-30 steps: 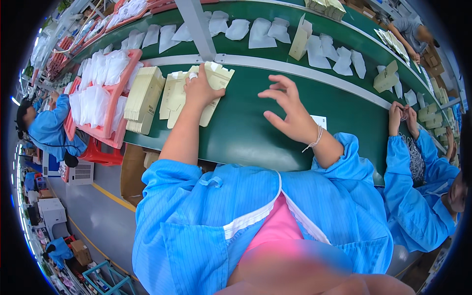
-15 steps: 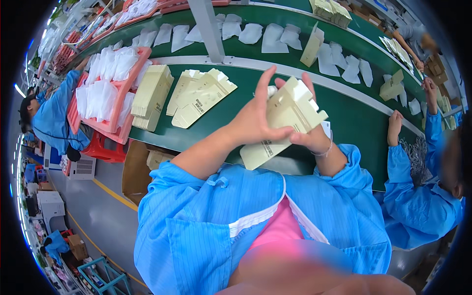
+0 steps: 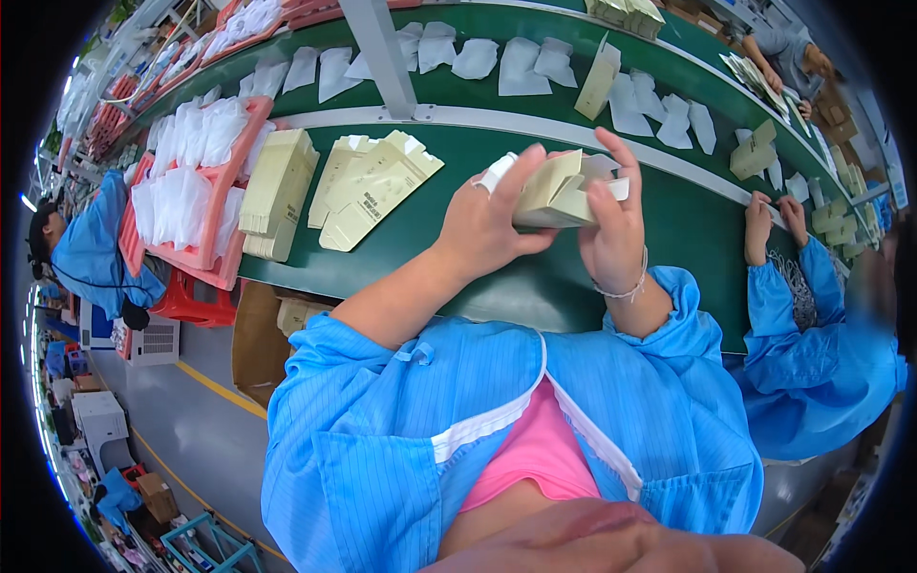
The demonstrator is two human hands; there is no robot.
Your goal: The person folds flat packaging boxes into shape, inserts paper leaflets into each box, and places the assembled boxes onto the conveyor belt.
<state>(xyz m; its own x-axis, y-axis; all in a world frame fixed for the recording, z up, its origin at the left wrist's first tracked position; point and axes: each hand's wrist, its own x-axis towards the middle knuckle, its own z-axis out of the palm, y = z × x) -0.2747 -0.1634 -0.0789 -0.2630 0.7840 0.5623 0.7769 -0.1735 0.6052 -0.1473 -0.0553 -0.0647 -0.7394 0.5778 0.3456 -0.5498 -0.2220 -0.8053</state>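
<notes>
A pale yellow folding carton point(image 3: 552, 199), opened out into a box shape, is between my hands above the green table. Its end flaps stand open toward the right. My left hand point(image 3: 489, 218) grips the left end with fingers and thumb. Against the right end, around the flaps, my right hand point(image 3: 614, 222) is curled, with its thumb on a flap and its index finger raised. Something small and white point(image 3: 499, 172) shows by the left fingers; I cannot make out its kind. Flattened cartons point(image 3: 382, 191) lie fanned out to the left, beside an upright stack of cartons point(image 3: 277, 196).
Pink trays point(image 3: 226, 158) of white pouches point(image 3: 181, 205) stand at the left. Beyond a metal rail point(image 3: 535, 122), a green belt point(image 3: 449, 91) carries white pouches and upright cartons. A co-worker's hands point(image 3: 772, 224) are at the right. A brown cardboard box point(image 3: 256, 346) sits below the table edge.
The carton has gone from flat to opened out, and it has turned more level. My right hand has moved up around its flap end. The co-worker's hands at the right have come together.
</notes>
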